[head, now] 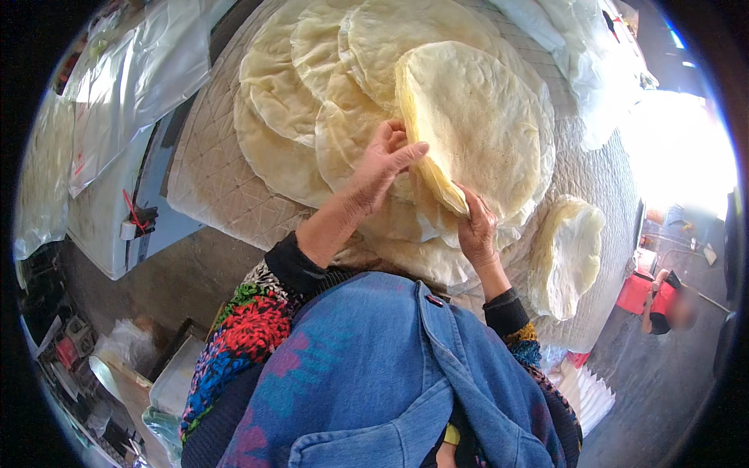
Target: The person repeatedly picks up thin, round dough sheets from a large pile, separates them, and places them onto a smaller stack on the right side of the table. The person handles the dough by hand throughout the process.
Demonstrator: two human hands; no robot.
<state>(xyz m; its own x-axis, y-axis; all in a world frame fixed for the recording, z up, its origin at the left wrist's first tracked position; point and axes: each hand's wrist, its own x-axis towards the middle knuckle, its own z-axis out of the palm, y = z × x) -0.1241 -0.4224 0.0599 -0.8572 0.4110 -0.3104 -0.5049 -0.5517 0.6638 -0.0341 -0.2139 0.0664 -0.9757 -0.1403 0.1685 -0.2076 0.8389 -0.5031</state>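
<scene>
A stack of thin, round, pale-yellow sheets (474, 117), perhaps flatbread or another dried food, lies before me with its left rim raised. My left hand (383, 158) is at that rim, thumb across the front, fingertips partly hidden behind the edge. Lower down, my right hand (477, 228) grips the bottom edge of the same stack, where many thin layers show. Beneath and to the left, more round sheets (281, 117) overlap in a wide, wrinkled spread. A smaller folded bundle of sheets (567, 257) rests to the right of my right hand.
A quilted beige pad (222, 175) lies under the sheets. Clear plastic film (140, 76) drapes over a white cabinet (105, 228) at left; more plastic (603, 76) hangs at upper right. Beyond the pad's right edge, a person in red and black (652, 298) is on the grey floor (661, 386).
</scene>
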